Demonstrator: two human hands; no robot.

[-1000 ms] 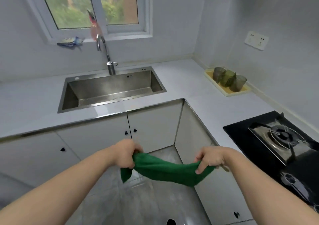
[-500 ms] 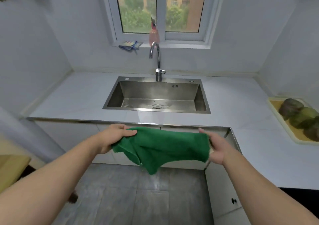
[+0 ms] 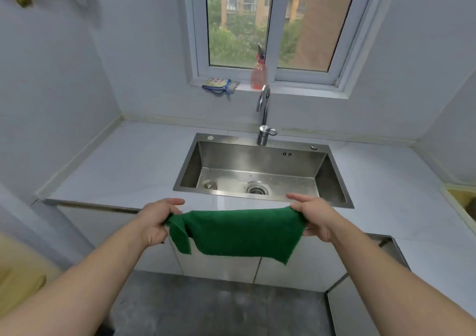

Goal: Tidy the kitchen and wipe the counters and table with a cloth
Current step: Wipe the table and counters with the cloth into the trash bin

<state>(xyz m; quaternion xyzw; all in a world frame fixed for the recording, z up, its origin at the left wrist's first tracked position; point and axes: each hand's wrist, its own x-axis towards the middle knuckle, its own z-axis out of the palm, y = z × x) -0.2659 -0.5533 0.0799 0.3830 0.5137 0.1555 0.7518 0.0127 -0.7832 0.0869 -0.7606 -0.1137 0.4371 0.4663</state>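
Note:
A green cloth [image 3: 239, 231] hangs stretched between both hands, in the air just in front of the counter's front edge. My left hand [image 3: 157, 222] pinches its left end, where a corner folds down. My right hand [image 3: 315, 217] grips its right end. The white counter [image 3: 123, 165] runs along the back wall and both sides, with a steel sink [image 3: 260, 168] set into it directly beyond the cloth.
A chrome tap [image 3: 264, 115] rises behind the sink. On the window sill stand an orange spray bottle [image 3: 258, 74] and a dotted cloth [image 3: 219, 85]. A yellow tray edge [image 3: 462, 201] shows at the far right. White cabinet doors [image 3: 219, 266] sit below; grey floor underfoot.
The view has swung left from the corner and hob to face the sink square on. Both hands have raised the cloth and pulled it wider, closer to the counter edge.

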